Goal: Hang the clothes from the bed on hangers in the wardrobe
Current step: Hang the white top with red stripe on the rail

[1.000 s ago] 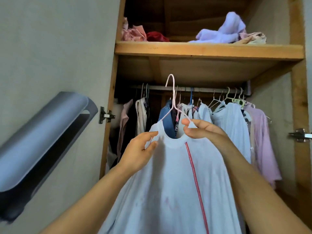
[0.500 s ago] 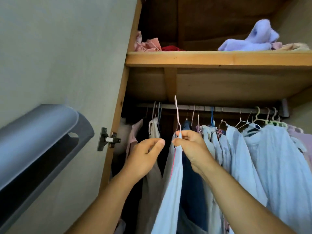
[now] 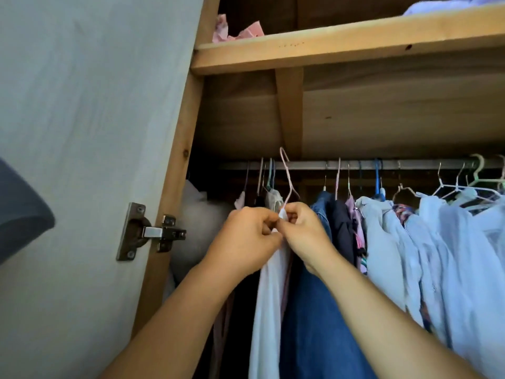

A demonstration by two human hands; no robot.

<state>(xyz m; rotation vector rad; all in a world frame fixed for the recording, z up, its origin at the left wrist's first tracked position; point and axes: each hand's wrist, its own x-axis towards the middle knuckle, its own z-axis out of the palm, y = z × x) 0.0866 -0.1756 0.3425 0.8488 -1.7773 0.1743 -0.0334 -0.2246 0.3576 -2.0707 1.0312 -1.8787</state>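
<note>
A pale blue-white garment (image 3: 269, 310) hangs edge-on from a pink hanger (image 3: 287, 176), whose hook rises to the metal rail (image 3: 355, 165) of the wardrobe. My left hand (image 3: 246, 239) and my right hand (image 3: 306, 233) meet at the garment's collar just under the hook, both with curled fingers pinching the fabric and hanger neck. Whether the hook sits over the rail I cannot tell. A dark blue denim piece (image 3: 317, 324) hangs right beside it.
Several shirts on hangers (image 3: 426, 242) fill the rail to the right, dark clothes hang at the left. A wooden shelf (image 3: 341, 42) above carries pink cloth (image 3: 240, 31). The open wardrobe door (image 3: 82, 132) with a metal hinge (image 3: 153, 232) stands at left.
The garment turned from facing me to edge-on and went up into the wardrobe, left of the denim piece. My left hand closed onto its collar, and the view came closer to the rail.
</note>
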